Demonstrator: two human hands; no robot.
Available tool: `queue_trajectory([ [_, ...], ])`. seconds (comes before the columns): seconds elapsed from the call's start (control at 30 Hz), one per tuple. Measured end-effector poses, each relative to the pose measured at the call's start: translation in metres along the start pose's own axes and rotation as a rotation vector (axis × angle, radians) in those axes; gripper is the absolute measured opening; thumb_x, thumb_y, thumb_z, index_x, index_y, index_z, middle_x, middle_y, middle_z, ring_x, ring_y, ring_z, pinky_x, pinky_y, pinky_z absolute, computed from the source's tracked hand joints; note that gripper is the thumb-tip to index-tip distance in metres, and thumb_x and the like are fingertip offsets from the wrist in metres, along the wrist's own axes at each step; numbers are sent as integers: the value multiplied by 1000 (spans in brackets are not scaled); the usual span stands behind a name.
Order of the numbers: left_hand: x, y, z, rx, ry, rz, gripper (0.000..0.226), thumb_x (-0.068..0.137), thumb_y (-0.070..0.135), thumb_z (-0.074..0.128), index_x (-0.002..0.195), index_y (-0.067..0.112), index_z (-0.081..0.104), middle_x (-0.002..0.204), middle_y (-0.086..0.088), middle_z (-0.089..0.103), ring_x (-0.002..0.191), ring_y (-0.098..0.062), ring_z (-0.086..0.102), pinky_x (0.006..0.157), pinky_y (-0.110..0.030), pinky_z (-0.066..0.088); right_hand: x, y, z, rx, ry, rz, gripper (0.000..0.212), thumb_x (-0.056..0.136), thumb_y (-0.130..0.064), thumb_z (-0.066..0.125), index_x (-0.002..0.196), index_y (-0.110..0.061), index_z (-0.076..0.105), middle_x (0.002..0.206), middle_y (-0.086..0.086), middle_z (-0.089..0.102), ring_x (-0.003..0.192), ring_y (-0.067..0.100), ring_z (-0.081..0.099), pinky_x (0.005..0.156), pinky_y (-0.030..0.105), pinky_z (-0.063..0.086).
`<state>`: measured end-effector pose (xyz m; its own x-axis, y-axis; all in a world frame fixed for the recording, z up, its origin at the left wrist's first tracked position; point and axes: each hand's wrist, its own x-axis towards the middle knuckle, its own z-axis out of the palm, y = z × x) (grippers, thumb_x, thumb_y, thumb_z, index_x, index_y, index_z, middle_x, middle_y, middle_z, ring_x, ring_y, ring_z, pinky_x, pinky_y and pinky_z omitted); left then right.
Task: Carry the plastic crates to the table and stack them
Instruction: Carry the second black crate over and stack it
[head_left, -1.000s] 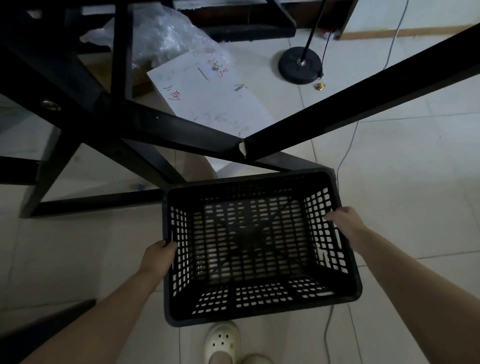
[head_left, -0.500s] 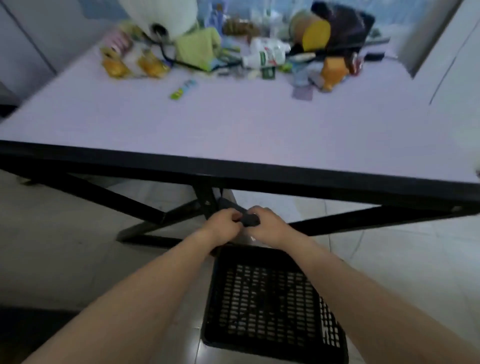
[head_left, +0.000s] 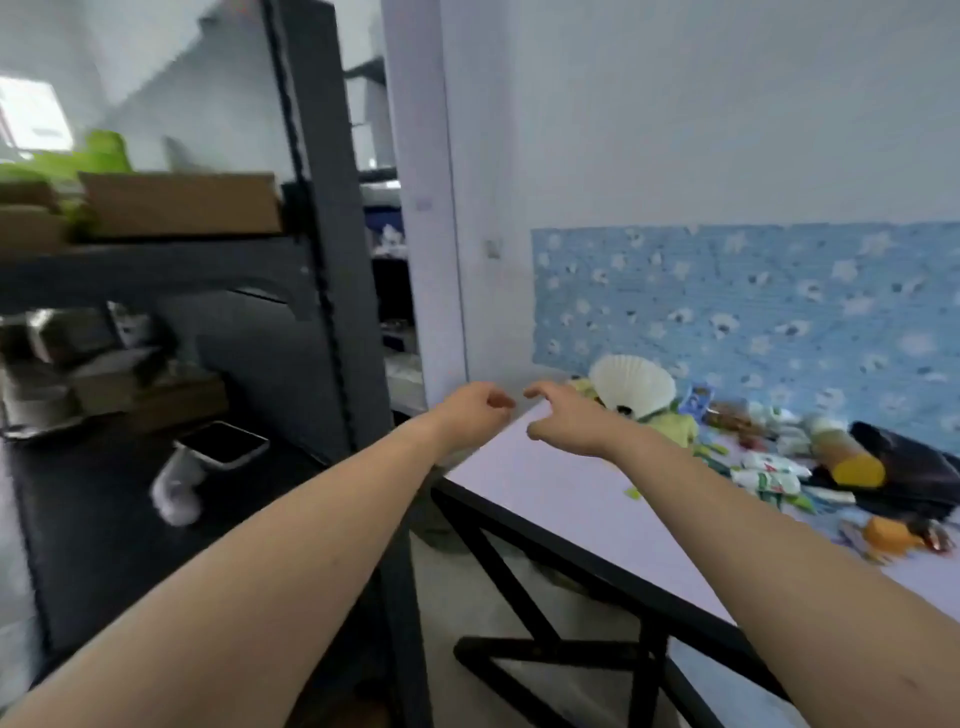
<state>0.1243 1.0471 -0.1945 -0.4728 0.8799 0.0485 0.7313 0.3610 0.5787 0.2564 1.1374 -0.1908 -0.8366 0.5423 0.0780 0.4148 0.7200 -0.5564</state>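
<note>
While two bare forearms stretch forward from the bottom of the view, the left hand (head_left: 475, 410) and the right hand (head_left: 563, 422) hang close together but apart, near the far corner of one table (head_left: 540, 493). Both hands hold nothing. The left hand's fingers are loosely curled under. The right hand's fingers bend loosely, and its thumb points toward the left hand.

No crate can be seen from this angle. The table, where the crates belong, fills the lower right. It has a smooth, pale lilac top, a black edge and crossed black metal braces (head_left: 550, 649) beneath.

Clutter lies along the table's far side, against the wall. There is one white, pleated, fan-shaped object (head_left: 631, 384), one brown cylinder with a yellow end (head_left: 847, 458), one dark soft bag (head_left: 906, 465), one small orange item (head_left: 889, 535) and several white-and-green packets (head_left: 769, 474). Blur hides their exact number.

Behind them, one blue wall panel (head_left: 753, 312) carries a scattered white flower pattern.

On the left stands one dark grey metal shelving unit (head_left: 332, 260). Its upper shelf holds one plain brown cardboard box (head_left: 182, 205) beside green leaves (head_left: 65, 161). Lower down, one white device with a flat dark screen (head_left: 223, 444) sits tilted.
</note>
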Motion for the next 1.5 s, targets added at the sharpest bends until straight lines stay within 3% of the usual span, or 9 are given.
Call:
queue_trajectory([
  [0.27, -195, -79, -193, 155, 104, -130, 32, 97, 22, 48, 125, 16, 64, 128, -2, 62, 113, -15, 56, 89, -23, 38, -49, -249, 35, -17, -122, -237, 53, 91, -24, 56, 141, -18, 41, 144, 5, 45, 129, 23, 46, 97, 30, 38],
  [0.37, -277, -125, -246, 187, 145, -217, 30, 95, 20, 51, 120, 16, 66, 123, -2, 64, 110, -16, 58, 95, -26, 42, -74, -327, 76, -10, -208, -269, 49, 92, -22, 57, 139, -16, 44, 140, 8, 47, 126, 24, 48, 100, 33, 41],
  [0.47, -355, -169, -301, 199, 195, -291, 29, 93, 19, 53, 118, 14, 67, 116, -1, 64, 111, -20, 59, 99, -31, 44, -96, -402, 111, 2, -214, -360, 46, 91, -20, 57, 136, -19, 46, 139, 7, 48, 124, 23, 49, 93, 30, 41],
  [0.63, -469, -235, -376, 185, 337, -395, 32, 92, 20, 54, 122, 17, 65, 128, -2, 61, 119, -19, 55, 106, -33, 41, -111, -522, 171, 22, -275, -484, 46, 91, -19, 56, 137, -18, 48, 137, 9, 52, 112, 20, 54, 86, 26, 41],
  [0.8, -545, -303, -415, 158, 423, -495, 33, 94, 19, 53, 123, 14, 65, 128, -4, 61, 111, -14, 54, 96, -27, 40, -109, -622, 247, 8, -386, -603, 47, 90, -19, 56, 137, -19, 47, 140, 8, 48, 113, 19, 51, 89, 27, 41],
  [0.97, -601, -389, -442, 159, 477, -644, 32, 93, 19, 52, 123, 14, 64, 131, -4, 60, 110, -14, 53, 104, -32, 40, -86, -710, 335, -31, -483, -734, 48, 89, -20, 56, 136, -22, 47, 139, 9, 50, 121, 24, 52, 94, 29, 42],
  [1.07, -635, -438, -454, 112, 527, -733, 34, 95, 21, 52, 126, 12, 62, 131, -3, 59, 120, -18, 54, 101, -29, 39, -72, -752, 389, 22, -585, -776, 50, 89, -18, 58, 138, -19, 45, 140, 9, 47, 113, 19, 51, 91, 28, 40],
  [1.3, -707, -558, -453, -14, 552, -980, 33, 95, 22, 51, 125, 19, 62, 132, -1, 58, 122, -18, 53, 103, -29, 39, -51, -808, 537, 8, -755, -793, 49, 90, -23, 58, 138, -24, 46, 144, 10, 45, 128, 24, 47, 96, 31, 40],
  [1.5, -733, -644, -470, -4, 492, -1038, 35, 96, 21, 48, 128, 18, 61, 134, -2, 58, 125, -18, 52, 102, -27, 37, -30, -850, 622, -93, -839, -768, 50, 91, -23, 57, 139, -24, 45, 146, 10, 42, 131, 26, 45, 105, 36, 39],
])
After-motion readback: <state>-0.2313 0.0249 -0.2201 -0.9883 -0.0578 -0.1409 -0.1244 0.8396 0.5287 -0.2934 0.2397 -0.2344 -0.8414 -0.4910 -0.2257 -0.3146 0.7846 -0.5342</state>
